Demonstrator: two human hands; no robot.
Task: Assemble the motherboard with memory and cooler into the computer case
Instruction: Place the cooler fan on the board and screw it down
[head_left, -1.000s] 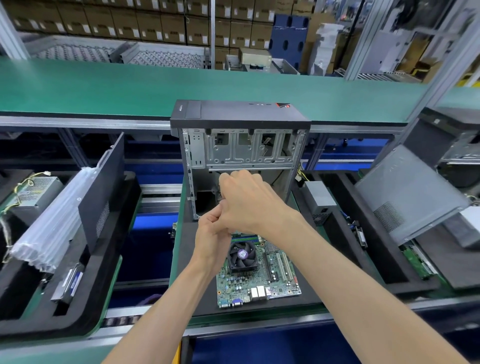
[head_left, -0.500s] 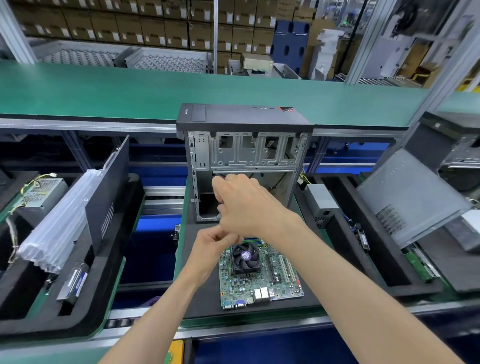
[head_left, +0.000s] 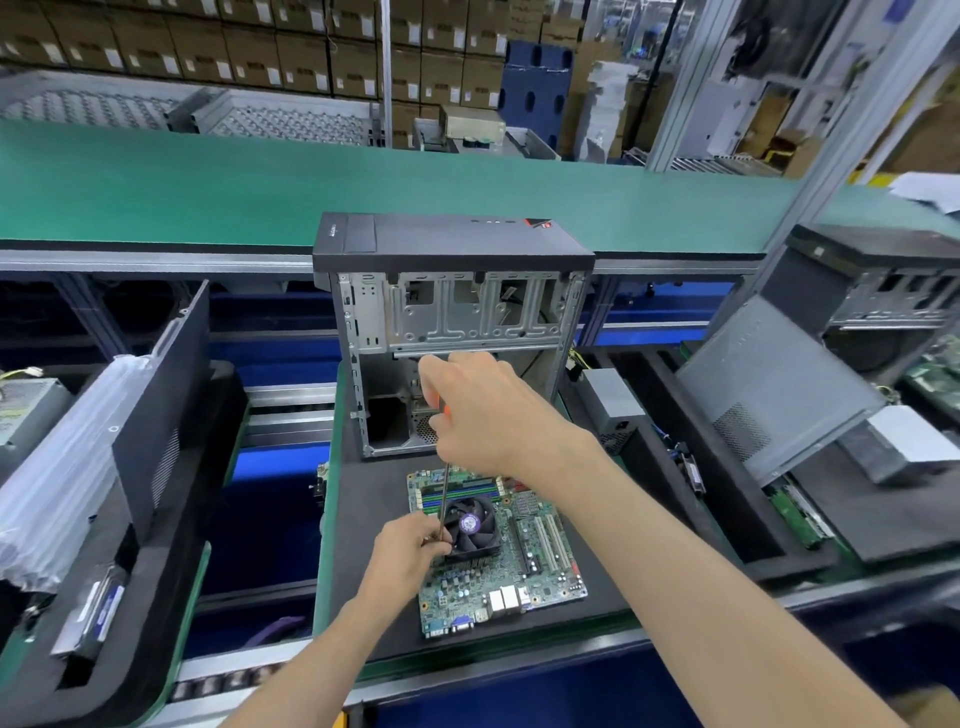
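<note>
Green circuit-board motherboard (head_left: 511, 561) with a black finned cooler fan (head_left: 471, 525) lies on the black foam tray (head_left: 363, 519), before the open grey metal computer case (head_left: 452, 332). Since earlier, the hands have separated: right hand (head_left: 478, 410) grips an orange-handled screwdriver (head_left: 443, 499), left hand (head_left: 410, 545) pinches its shaft beside the cooler. The tip is hidden.

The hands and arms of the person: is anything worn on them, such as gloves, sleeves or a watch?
Nothing is worn. The left hand and the right hand are bare, without gloves or visible rings. Both forearms are bare as far as the frame shows; no sleeve, watch or wrist strap is visible.
</note>
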